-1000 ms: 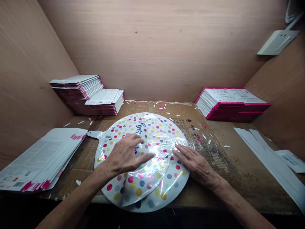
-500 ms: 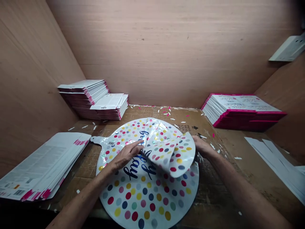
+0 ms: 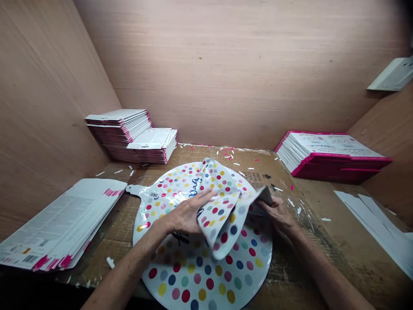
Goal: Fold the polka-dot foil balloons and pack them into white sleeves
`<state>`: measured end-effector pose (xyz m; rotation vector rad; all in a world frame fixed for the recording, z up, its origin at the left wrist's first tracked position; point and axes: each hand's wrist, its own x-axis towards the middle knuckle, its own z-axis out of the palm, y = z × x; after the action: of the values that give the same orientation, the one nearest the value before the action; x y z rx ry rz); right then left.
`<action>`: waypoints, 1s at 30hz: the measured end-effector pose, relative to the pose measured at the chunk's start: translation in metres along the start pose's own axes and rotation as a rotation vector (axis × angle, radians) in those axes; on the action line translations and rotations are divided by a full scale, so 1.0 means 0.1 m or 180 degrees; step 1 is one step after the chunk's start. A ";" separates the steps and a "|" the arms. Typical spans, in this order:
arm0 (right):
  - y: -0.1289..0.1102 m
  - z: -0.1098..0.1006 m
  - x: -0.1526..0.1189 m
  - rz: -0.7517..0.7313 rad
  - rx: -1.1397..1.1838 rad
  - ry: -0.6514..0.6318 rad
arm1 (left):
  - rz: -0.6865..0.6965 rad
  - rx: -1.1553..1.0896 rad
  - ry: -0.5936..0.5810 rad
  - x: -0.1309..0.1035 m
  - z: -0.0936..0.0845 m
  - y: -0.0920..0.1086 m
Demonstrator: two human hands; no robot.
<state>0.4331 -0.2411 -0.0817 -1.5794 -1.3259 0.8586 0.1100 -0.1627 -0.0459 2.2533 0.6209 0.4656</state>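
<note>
A flat foil balloon (image 3: 222,209) with coloured dots is partly folded over itself, its folds standing up in the middle. Beneath it lies another round dotted foil balloon (image 3: 206,275), with a narrow white tail pointing left and dark script lettering partly covered. My left hand (image 3: 187,214) grips the left side of the folded balloon, fingers over the fold and thumb hidden. At the right, my right hand (image 3: 278,213) pinches a gathered corner of the same balloon, raised off the layer below.
Stacked white-and-pink card packets (image 3: 118,133) stand at the back left, with more packets (image 3: 329,155) at the back right. A fanned pile of printed sleeves (image 3: 61,224) lies left. White paper strips (image 3: 374,228) lie right. Paper scraps litter the cardboard surface (image 3: 290,267); wooden walls enclose it.
The balloon's right flap has been pulled up and bunched, and its far part now rises into a peak. My left hand has slid right onto the fold; my right hand has turned with the corner.
</note>
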 end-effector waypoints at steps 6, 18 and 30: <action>-0.07 -0.09 -0.36 -0.1264 -0.0685 -0.0225 | -0.0688 -0.2511 -0.0355 0.34 -0.21 0.08; -0.22 -0.07 -0.07 -0.0340 -0.0914 0.0093 | -0.1474 -0.1484 0.0060 0.99 -0.05 -0.30; -0.08 0.01 0.54 0.0662 -0.1090 0.0109 | -0.0617 -0.0430 0.1112 0.09 0.09 -0.13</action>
<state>0.4394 -0.1872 -0.0728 -2.0175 -1.3530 0.7511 0.1178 -0.1550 -0.0599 1.9747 0.9456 0.7866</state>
